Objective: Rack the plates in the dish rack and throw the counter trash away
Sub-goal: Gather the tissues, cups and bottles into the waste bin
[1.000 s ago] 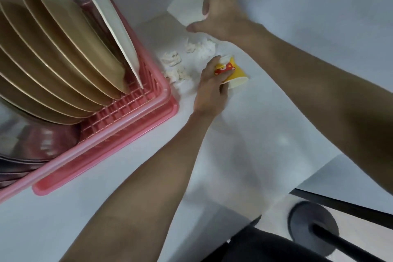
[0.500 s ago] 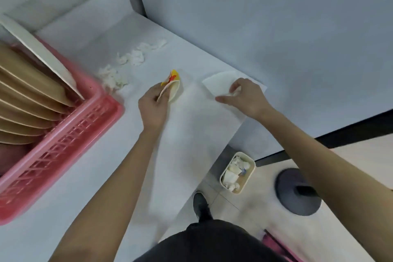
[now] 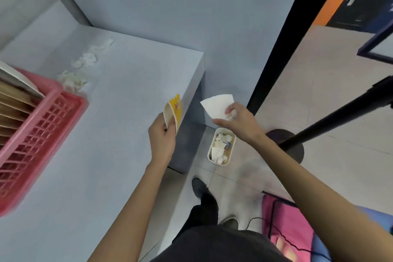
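My left hand (image 3: 162,141) grips a flattened yellow paper cup (image 3: 173,114) at the counter's right edge. Past that edge my right hand (image 3: 239,122) pinches a white paper napkin (image 3: 218,105), directly above a small cream trash bin (image 3: 221,145) on the floor, which holds crumpled paper. Several crumpled tissue scraps (image 3: 84,69) lie on the white counter (image 3: 119,95) beside the pink dish rack (image 3: 36,132). Tan plates (image 3: 12,106) and a white one stand upright in the rack at the far left.
A grey wall stands behind the counter. A black stand with a round base (image 3: 286,144) and slanted pole is right of the bin. A pink and blue bag (image 3: 297,232) lies on the floor at lower right. My shoes (image 3: 200,188) are beside the counter.
Both hands lifted off the counter and moved right; the napkin now hangs over the bin and the cup is at the counter's edge. The view swung right, away from the rack.
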